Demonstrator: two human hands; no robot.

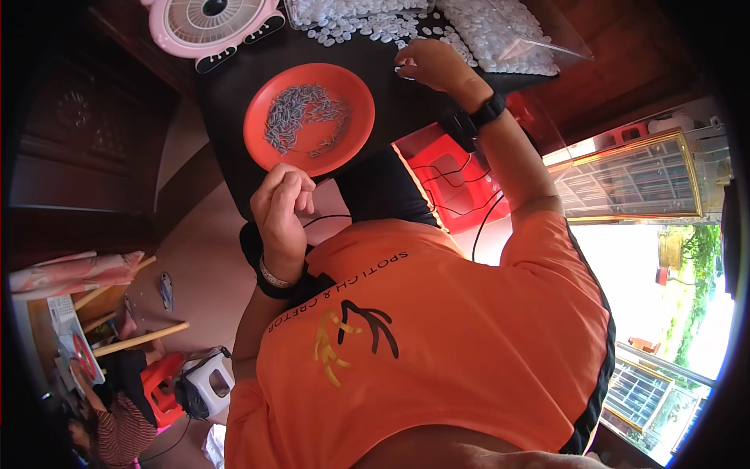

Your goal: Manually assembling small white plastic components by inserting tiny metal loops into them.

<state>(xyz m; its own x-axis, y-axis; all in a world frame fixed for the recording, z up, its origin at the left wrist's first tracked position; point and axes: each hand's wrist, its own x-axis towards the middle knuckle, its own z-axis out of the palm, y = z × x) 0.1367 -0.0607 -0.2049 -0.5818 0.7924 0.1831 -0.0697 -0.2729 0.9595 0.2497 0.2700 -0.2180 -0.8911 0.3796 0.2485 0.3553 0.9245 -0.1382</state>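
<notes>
My left hand is raised at the near rim of a round orange-red plate. Its fingers are curled in with the thumb against them, and whatever they may hold is hidden. Small grey rod-like pieces, possibly screws or plugs, lie heaped on the plate, mostly toward its left side. Farther right, my right hand is down at the dark tabletop, its fingers pinched together. Bits of a small white plastic piece show at those fingertips, beside loose white oval pieces scattered over the table.
A clear bag of white pieces lies at the far right, and a second clear container stands at the back. At the far left is a pink fan. Red stools with cables stand below the table; another person sits at lower left.
</notes>
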